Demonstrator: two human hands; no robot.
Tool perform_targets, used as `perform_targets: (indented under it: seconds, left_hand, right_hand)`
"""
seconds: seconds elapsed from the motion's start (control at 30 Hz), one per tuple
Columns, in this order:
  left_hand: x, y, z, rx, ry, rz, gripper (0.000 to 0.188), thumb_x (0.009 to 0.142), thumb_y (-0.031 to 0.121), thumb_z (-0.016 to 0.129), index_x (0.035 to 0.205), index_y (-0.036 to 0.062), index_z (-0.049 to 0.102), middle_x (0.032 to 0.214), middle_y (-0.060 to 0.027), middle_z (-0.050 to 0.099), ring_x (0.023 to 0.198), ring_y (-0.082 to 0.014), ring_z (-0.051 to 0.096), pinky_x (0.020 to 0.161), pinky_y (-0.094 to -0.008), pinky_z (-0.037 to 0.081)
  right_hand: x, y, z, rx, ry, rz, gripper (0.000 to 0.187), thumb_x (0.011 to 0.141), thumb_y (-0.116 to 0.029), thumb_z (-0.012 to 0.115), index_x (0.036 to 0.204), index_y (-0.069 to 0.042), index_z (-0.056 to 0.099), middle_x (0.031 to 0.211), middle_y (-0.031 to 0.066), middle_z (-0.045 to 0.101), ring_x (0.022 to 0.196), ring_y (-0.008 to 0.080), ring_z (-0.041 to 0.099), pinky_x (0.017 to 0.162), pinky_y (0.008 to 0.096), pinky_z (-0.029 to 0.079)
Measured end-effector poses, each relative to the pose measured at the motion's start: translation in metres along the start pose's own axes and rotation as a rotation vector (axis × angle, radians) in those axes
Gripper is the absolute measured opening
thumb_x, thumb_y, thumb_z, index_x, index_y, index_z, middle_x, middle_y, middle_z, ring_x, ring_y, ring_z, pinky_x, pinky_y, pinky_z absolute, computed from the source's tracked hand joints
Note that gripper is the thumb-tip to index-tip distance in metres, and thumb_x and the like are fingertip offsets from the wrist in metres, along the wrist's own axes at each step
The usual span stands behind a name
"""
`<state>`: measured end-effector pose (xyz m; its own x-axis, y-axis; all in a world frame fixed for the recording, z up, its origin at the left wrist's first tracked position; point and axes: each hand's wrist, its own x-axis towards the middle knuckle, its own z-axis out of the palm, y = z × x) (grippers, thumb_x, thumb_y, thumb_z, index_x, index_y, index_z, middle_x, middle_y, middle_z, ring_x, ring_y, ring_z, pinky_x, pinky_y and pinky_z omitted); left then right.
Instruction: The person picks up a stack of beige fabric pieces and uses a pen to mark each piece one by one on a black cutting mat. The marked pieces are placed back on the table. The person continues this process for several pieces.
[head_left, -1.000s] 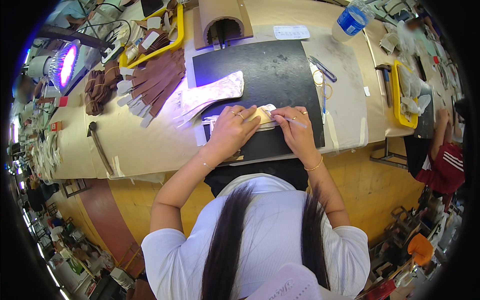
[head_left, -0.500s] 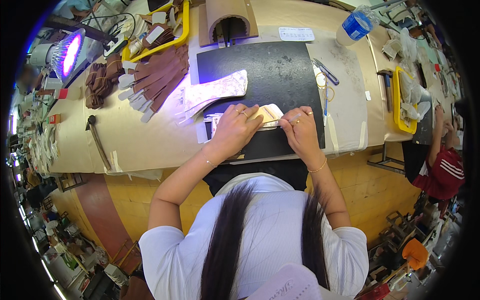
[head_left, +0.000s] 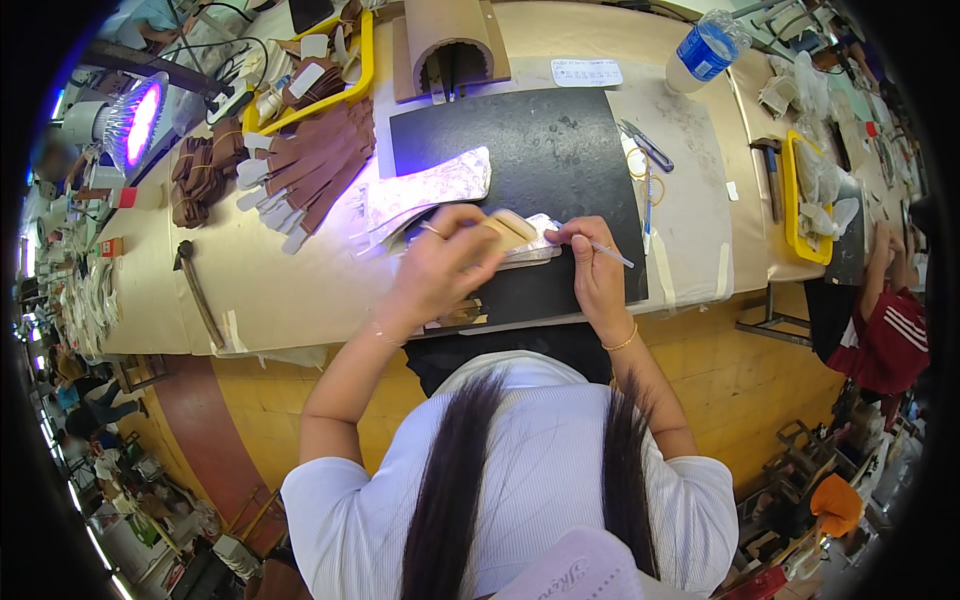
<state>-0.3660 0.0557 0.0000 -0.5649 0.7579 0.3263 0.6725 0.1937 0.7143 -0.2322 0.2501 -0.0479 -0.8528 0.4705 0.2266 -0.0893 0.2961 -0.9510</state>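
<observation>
My left hand [head_left: 445, 262] is smeared by motion, its curled fingers closed on the edge of a small yellowish flat piece [head_left: 512, 228]. That piece is tilted over a stack of white, patterned flat pieces [head_left: 532, 255]. At the stack's right end, my right hand [head_left: 597, 275] pinches a thin pale pen-like stick [head_left: 612, 253], which points out to the right. Its fingertips touch or nearly touch the white piece. Beneath lies a black mat [head_left: 540, 130]. Beyond my left hand are larger pale, shiny cut pieces [head_left: 430, 188], overlapping the mat's left edge.
Brown strips [head_left: 325, 165] fan out at the left, near a yellow tray [head_left: 368, 60] and a lit lamp [head_left: 140, 120]. A hammer [head_left: 200, 295] lies at left. A cutter [head_left: 648, 146], a bottle [head_left: 705, 52] and another hammer [head_left: 772, 180] are at right. A co-worker in red [head_left: 885, 335] sits far right.
My left hand has drawn back left and lifted the yellowish piece off the white stack. My right hand has shifted slightly, and its pen-like stick now points right instead of touching the piece.
</observation>
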Motion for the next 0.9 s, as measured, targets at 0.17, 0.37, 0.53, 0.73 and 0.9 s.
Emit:
perform_targets:
  seconds: [0.17, 0.37, 0.53, 0.73, 0.9]
  left_hand:
    - [0.016, -0.002, -0.064, 0.192, 0.007, -0.058, 0.021, 0.084, 0.012, 0.079, 0.101, 0.0077, 0.069, 0.11, -0.0106, 0.063, 0.083, -0.0294, 0.067, 0.071, -0.0388, 0.055]
    - [0.037, -0.034, -0.061, 0.355, -0.081, 0.02, 0.018, 0.084, 0.016, 0.079, 0.099, 0.0083, 0.073, 0.109, -0.009, 0.067, 0.088, -0.0289, 0.067, 0.078, -0.0402, 0.054]
    - [0.033, -0.041, -0.023, 0.314, -0.041, 0.145, 0.015, 0.082, 0.018, 0.081, 0.094, 0.01, 0.077, 0.106, -0.0106, 0.071, 0.095, -0.0289, 0.067, 0.082, -0.0414, 0.054]
    - [0.016, -0.006, 0.032, 0.251, -0.171, 0.15, 0.019, 0.082, 0.019, 0.08, 0.099, 0.0091, 0.079, 0.112, -0.0107, 0.071, 0.098, -0.0276, 0.067, 0.086, -0.0387, 0.054]
    - [0.016, -0.007, 0.041, 0.243, -0.148, 0.142, 0.018, 0.083, 0.018, 0.079, 0.099, 0.0085, 0.079, 0.111, -0.0108, 0.071, 0.099, -0.0287, 0.066, 0.086, -0.039, 0.053]
  right_hand:
    - [-0.002, 0.004, 0.0, -0.026, -0.019, 0.018, 0.026, 0.109, -0.022, 0.049, 0.105, 0.0, 0.062, 0.097, 0.0116, 0.065, 0.09, 0.0223, 0.07, 0.082, 0.0323, 0.053]
    - [-0.001, 0.004, -0.002, -0.095, 0.018, -0.005, 0.022, 0.107, -0.021, 0.052, 0.104, -0.003, 0.064, 0.098, 0.0111, 0.068, 0.089, 0.028, 0.065, 0.082, 0.0367, 0.049]
    - [-0.001, 0.007, -0.008, -0.151, 0.112, 0.007, 0.024, 0.108, -0.022, 0.05, 0.105, -0.003, 0.065, 0.097, 0.0111, 0.067, 0.091, 0.0283, 0.063, 0.082, 0.0365, 0.048]
    - [-0.004, 0.011, -0.006, -0.042, 0.113, 0.072, 0.028, 0.109, -0.024, 0.048, 0.105, -0.001, 0.063, 0.097, 0.0126, 0.064, 0.09, 0.0264, 0.066, 0.083, 0.0365, 0.048]
    - [-0.003, 0.011, -0.007, 0.021, 0.099, 0.089, 0.03, 0.11, -0.024, 0.047, 0.107, 0.001, 0.062, 0.098, 0.0122, 0.061, 0.092, 0.0232, 0.069, 0.082, 0.0334, 0.051]
